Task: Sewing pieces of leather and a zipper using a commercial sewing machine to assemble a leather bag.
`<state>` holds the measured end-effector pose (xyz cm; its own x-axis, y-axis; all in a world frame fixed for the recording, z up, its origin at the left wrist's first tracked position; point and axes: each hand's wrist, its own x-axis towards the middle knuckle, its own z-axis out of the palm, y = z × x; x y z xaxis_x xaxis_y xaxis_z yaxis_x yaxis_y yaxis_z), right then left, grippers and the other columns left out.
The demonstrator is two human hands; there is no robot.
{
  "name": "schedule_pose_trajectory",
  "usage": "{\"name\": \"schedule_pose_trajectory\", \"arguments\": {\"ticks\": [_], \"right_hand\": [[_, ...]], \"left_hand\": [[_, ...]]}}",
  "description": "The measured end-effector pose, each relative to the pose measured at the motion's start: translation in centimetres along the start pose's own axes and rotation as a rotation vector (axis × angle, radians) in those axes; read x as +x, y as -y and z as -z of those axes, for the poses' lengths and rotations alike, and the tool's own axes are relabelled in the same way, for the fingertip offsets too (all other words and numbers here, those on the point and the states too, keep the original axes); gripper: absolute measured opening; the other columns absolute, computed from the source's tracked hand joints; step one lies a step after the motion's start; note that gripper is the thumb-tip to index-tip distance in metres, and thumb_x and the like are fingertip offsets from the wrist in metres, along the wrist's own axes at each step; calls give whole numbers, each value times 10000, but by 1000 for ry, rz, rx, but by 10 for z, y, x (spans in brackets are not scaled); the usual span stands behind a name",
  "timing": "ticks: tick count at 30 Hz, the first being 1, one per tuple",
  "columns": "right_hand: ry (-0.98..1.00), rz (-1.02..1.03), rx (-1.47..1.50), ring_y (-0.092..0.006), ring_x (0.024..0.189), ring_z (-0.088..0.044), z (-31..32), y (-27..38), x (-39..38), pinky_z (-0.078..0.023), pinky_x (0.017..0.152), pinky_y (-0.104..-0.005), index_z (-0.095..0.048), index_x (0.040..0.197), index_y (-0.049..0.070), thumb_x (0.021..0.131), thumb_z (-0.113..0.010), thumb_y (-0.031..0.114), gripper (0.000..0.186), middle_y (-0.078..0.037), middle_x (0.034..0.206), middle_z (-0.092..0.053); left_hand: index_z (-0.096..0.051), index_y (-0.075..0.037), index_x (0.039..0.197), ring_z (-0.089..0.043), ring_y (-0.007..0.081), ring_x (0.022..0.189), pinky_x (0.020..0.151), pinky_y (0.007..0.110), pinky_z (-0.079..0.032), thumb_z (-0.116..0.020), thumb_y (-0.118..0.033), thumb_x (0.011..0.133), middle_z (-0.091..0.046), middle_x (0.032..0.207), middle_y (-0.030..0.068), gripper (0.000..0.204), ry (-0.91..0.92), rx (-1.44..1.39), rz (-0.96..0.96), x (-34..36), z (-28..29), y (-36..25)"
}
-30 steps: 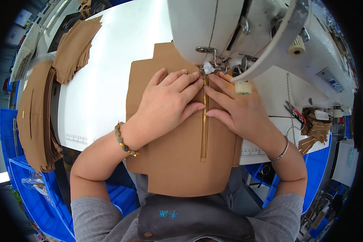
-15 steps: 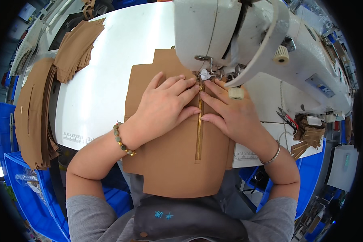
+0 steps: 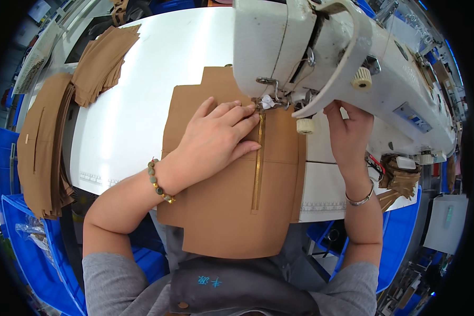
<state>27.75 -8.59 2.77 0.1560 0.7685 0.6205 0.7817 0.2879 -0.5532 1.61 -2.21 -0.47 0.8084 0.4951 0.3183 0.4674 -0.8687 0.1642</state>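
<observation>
My left hand (image 3: 216, 138) lies flat on a brown fabric panel (image 3: 237, 226), fingers spread, fingertips beside the presser foot of the white sewing machine (image 3: 263, 39). A gold-toothed zipper (image 3: 257, 168) runs down a slot in the panel, its upper end close to the foot. The panel's lower edge hangs over the table edge above my lap. My right hand (image 3: 351, 134) is raised off the fabric, under the machine's arm at the right. Its fingers are bent upward with the tips hidden behind the machine, so I cannot tell what they touch.
Stacks of brown fabric pieces lie at the left (image 3: 45, 147) and far left (image 3: 102, 63) of the white table (image 3: 158, 47). Red-handled snips (image 3: 374, 164) rest beside brown scraps (image 3: 403, 179) at the right. Blue bins (image 3: 37, 253) stand below the table.
My right hand has left the fabric beside the zipper and moved right and up under the machine's arm. My left hand stays on the panel, which has barely moved.
</observation>
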Motion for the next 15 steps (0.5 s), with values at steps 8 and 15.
{"name": "schedule_pose_trajectory", "arguments": {"ticks": [8,15], "right_hand": [[19,-57,73,-173,707,-637,-1,1,-4,-481,697,-303,-713,862,-36,961,-700,98,168,-84,744,-698],[264,429,-129,-309,971,-644,-24,-6,-27,-469,958,-470,-814,1082,144,918,-762,232,193,-104,969,-689]], "left_hand": [[-692,-100,1327,-599,282,1269,1140,559,-424,-706,-438,948,-679,1249,73,508,-6,54,1,-2,0,-4],[-717,-144,1301,-608,266,1244,1134,546,-431,-716,-415,943,-689,1271,53,449,-20,43,-12,-6,0,-5]]}}
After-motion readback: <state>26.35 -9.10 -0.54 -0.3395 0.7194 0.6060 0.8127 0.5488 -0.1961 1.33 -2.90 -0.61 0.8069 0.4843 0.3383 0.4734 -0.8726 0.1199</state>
